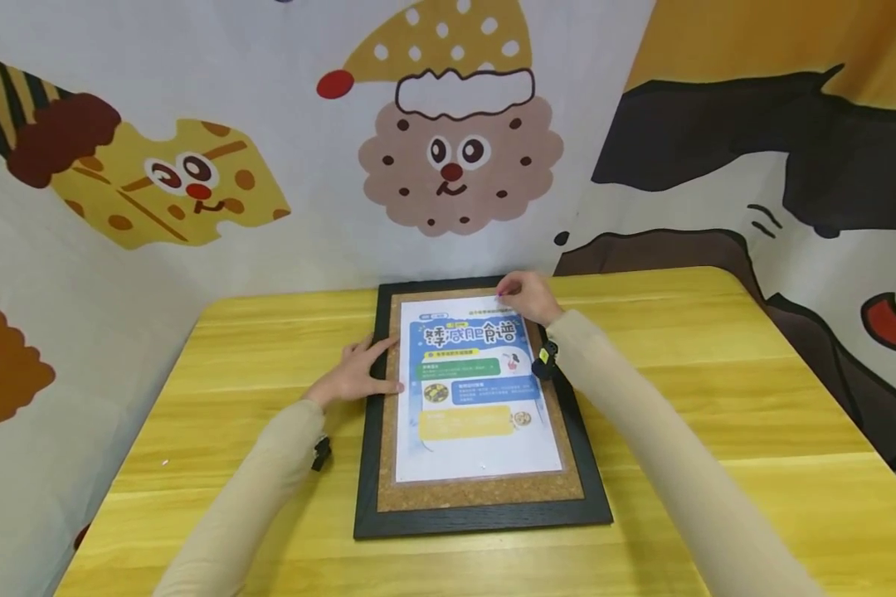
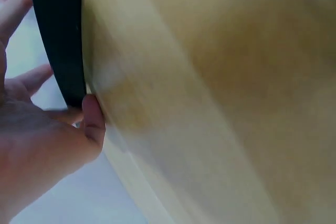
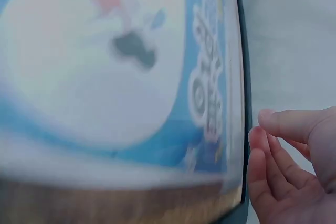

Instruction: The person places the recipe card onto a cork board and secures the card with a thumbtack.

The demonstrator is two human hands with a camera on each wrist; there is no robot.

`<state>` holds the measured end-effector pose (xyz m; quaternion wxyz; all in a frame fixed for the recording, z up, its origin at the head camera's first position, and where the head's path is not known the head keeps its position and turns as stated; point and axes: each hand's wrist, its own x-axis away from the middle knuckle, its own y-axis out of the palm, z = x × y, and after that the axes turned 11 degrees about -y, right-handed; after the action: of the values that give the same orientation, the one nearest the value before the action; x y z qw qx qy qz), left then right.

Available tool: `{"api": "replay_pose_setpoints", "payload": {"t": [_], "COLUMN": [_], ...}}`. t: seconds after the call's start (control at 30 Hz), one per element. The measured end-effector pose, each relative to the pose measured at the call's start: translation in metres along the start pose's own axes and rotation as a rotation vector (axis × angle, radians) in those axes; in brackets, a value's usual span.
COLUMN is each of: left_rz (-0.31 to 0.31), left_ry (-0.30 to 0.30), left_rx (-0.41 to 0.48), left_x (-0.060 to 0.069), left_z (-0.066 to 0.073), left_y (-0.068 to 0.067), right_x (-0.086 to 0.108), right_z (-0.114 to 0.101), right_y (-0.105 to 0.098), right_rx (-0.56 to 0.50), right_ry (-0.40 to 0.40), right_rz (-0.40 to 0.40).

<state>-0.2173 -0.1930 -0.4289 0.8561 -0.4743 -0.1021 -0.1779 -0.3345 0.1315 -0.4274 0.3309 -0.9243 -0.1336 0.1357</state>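
A laminated sheet (image 1: 478,460) with blue, green and yellow printed panels lies on a cork board (image 1: 485,494) with a black frame (image 1: 485,521). My left hand (image 1: 354,371) rests across the frame's left side, fingers spread, two tips at the sheet's left edge. In the left wrist view, one finger touches the outer edge of the black frame (image 2: 58,24). At the sheet's top right corner, my right hand (image 1: 532,297) pinches a small pink-red pin-like thing (image 1: 502,291), too small to tell exactly. The right wrist view shows thumb and fingertips close together; nothing between them is distinguishable.
The board lies on a yellow wood-grain table (image 1: 269,348), its top edge near the table's back edge. Behind hangs a white cloth (image 1: 306,224) with cartoon prints. A tiny white speck (image 1: 165,462) lies on the table at left.
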Motion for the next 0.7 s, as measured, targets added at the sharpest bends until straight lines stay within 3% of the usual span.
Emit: {"api": "replay_pose_setpoints", "payload": {"t": [0.2, 0.5, 0.7], "left_rz": [-0.036, -0.028, -0.024], "left_ry": [-0.009, -0.027, -0.032], "left_rx": [0.001, -0.003, -0.010], "left_x": [-0.002, -0.001, 0.000], "left_z": [0.001, 0.001, 0.002], "left_y": [-0.004, -0.002, 0.000], "right_x": [-0.010, -0.022, -0.025], "right_z": [-0.007, -0.018, -0.027], "right_y": [0.013, 0.034, 0.050], "right_rx": [-0.023, -0.016, -0.003], "right_ry": [-0.003, 0.022, -0.039], "right_rz": [-0.006, -0.054, -0.085]}}
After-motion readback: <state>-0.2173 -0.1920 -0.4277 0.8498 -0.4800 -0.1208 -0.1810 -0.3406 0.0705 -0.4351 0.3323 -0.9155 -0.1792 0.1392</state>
